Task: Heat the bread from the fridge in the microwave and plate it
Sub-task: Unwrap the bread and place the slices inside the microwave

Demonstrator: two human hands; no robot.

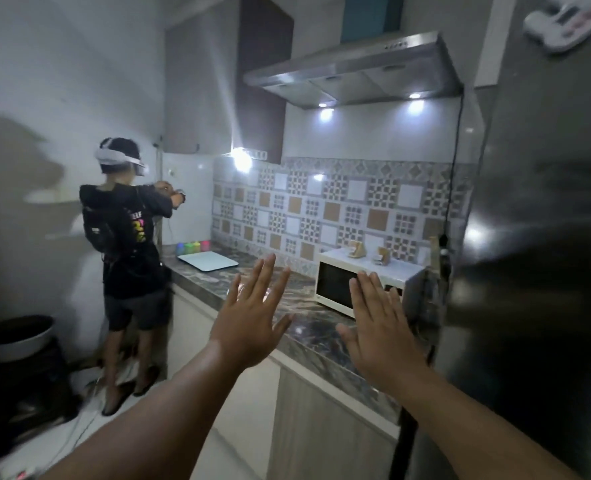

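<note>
Both arms were held out in front of the camera, palms turned away and fingers spread. The left hand was raised above the dark marbled surface, its grip wide and nothing held in it. The right hand was seen just in front of the white microwave, its fingertips overlapping the dark door in the view; whether the door was touched could not be told. Its grip was likewise wide and empty.

The microwave was set on the surface against the patterned tile wall, its door closed, with the tall dark fridge right beside it at the right edge of the view. The fridge door was seen closed, and the bread itself was not visible anywhere. Two small tan objects were seen on top of the microwave; what they were could not be made out.

Farther along the surface, a white flat tray or board was laid, with a few coloured cups behind it near the corner. A steel range hood with lit lamps was mounted above. At the far end a second person in a dark shirt and shorts, wearing a white headset, was stood with the back turned, hands raised at the wall. A large basin was placed on a dark stand at the lower left.
</note>
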